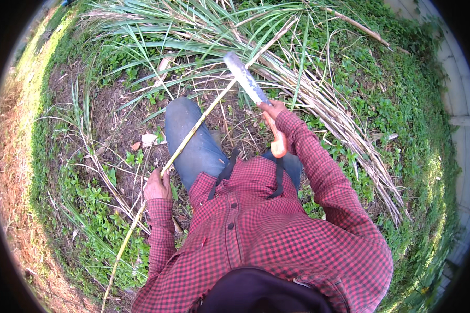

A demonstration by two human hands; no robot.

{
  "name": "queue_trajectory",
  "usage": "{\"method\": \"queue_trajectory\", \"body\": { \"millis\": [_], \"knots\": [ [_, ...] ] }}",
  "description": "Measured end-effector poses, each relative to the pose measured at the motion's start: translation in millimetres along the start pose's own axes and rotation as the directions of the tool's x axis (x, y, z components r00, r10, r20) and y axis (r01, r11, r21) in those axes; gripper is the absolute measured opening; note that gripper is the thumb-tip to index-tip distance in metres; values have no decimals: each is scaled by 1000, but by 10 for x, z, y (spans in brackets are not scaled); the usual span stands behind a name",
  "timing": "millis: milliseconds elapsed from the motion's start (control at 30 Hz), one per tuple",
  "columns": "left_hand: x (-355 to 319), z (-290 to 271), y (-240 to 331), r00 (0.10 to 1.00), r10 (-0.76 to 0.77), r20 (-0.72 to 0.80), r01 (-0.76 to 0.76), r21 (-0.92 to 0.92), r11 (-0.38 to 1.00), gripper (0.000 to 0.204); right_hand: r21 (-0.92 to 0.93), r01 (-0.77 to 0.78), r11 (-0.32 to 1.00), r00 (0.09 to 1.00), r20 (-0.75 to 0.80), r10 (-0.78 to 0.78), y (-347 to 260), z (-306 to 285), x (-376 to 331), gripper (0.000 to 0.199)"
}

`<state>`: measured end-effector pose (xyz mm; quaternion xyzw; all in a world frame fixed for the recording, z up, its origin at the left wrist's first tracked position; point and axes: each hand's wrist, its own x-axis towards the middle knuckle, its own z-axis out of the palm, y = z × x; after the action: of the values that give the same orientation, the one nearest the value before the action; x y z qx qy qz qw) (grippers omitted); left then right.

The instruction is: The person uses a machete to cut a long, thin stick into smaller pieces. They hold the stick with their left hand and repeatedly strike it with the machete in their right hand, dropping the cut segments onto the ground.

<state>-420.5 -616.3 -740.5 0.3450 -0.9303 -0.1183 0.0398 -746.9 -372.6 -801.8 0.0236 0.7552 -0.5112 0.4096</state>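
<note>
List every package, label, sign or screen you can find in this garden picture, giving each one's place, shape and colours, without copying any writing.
No package, label, sign or screen shows here.
Pale scrap: lies on the bare soil left of the knee, flat and whitish; too small to tell whether it is a wrapper or a dry leaf.

Daylight is falling on outdoor ground: low green weeds (402, 104) are spreading around a bare earth patch (115, 109), dry fallen grass stalks (344, 125) are lying across, and pale paving (462, 99) is curving along the right.
</note>
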Motion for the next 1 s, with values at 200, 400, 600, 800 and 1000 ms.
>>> {"method": "queue_trajectory", "body": {
  "millis": [200, 400, 600, 800, 1000],
  "knots": [
    [34, 5, 41, 997, -44, 60, 43, 18, 999, 22, -180, -24, 983, 962, 264, 72, 5, 175, -337, 49],
    [19, -46, -4, 989, -47, 137, 45, 14, 999, 24, 4, -14, 1000, 999, 42, 14, -103, -302, -43, 43],
    [-31, -79, -30, 988, -34, 151, 33, 9, 999, 24, 86, -41, 995, 961, -268, 63, -559, -1076, 445, 32],
    [12, -91, 4, 986, -25, 167, 25, -1, 1000, 23, -216, -19, 976, 997, -72, 4, -288, -719, 433, 44],
    [-8, -22, -55, 991, -25, 134, 26, -9, 1000, 24, -128, 11, 992, 999, -43, -17, -176, -532, 397, 49]
  ]
}}
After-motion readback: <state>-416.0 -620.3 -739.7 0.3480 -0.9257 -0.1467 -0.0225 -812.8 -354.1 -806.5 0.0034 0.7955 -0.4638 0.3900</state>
